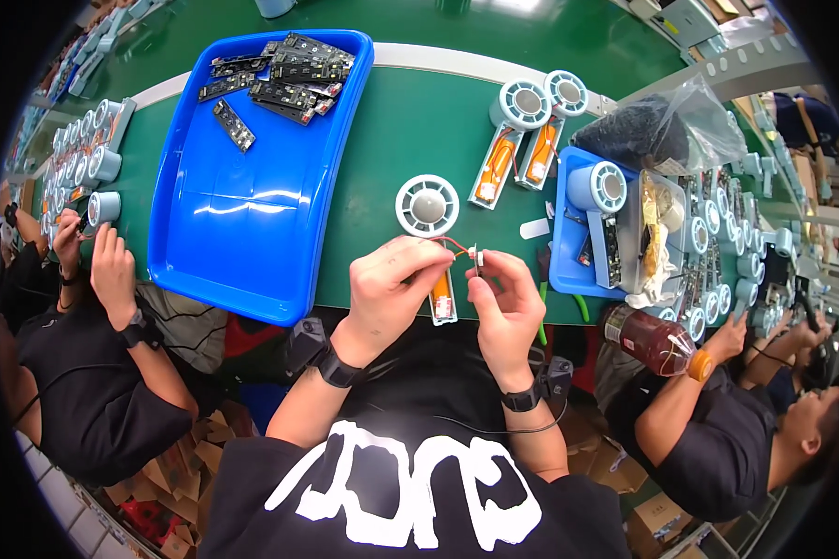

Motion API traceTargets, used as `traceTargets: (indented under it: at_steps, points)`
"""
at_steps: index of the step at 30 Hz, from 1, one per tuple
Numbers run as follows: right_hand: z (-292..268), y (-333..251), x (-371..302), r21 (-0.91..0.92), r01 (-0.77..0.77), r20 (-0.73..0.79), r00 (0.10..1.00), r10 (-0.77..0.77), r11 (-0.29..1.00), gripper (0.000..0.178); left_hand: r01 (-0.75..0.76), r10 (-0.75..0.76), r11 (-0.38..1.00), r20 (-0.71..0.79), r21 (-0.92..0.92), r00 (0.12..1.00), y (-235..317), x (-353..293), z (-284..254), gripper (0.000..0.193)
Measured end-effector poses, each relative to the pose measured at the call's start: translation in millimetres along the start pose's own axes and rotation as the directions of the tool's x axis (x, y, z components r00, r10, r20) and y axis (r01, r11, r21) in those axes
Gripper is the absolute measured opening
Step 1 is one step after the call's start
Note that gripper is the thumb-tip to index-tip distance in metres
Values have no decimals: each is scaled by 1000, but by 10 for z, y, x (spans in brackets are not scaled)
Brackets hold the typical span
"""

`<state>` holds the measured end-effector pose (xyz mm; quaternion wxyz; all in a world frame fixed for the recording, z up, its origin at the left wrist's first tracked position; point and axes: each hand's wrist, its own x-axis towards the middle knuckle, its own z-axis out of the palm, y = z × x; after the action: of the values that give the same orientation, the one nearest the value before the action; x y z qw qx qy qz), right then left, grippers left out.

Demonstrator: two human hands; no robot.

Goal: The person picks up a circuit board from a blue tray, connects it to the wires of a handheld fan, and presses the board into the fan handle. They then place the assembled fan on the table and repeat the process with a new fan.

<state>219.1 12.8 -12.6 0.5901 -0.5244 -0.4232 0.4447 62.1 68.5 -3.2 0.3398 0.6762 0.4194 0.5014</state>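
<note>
Left hand (pixel 393 287) pinches red wires (pixel 449 239), right hand (pixel 510 312) clamps a white connector (pixel 478 257), both partly covering the light-blue fan (pixel 428 205) beneath; green-handled tool (pixel 582 309) beside, blue bin (pixel 569 274) beyond, blue tray (pixel 242 238) of circuit boards (pixel 300 73) leftward

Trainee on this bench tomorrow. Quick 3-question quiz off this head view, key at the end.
1. What lies in the large blue tray?
a) Bottles
b) Dark circuit boards
c) Gloves

2. True or false: the left hand and the right hand are both close to the red wires.

3. Fill in: the orange-capped bottle is nearer the ____ hand.

Key: 1. b; 2. True; 3. right
</note>
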Motion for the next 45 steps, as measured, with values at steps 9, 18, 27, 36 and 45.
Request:
traceTargets:
  at_steps: [9, 18, 27, 36, 45]
  points:
    - [66, -12, -51, -17, 76, 41, 996, -76, 997, 32, -7, 7, 1000, -39, -7, 999, 3, -52, 39, 20]
    - [44, 4, -52, -17, 68, 54, 996, -67, 998, 31, -53, 53, 999, -62, 5, 997, -52, -74, 59, 22]
    - [-38, -54, -10, -49, -8, 106, 994, 13, 999, 30, -219, 220, 963, 12, 157, 976, -22, -9, -17, 20]
    - [-20, -140, 20, -47, -50, 110, 992, 55, 998, 30, -195, 191, 973, 48, 127, 981, -16, 0, -50, 21]
    - [-30, -153, 19, 96, -203, 106, 976, 193, 975, 31, -239, 237, 964, 34, 116, 971, -68, 17, -33, 22]
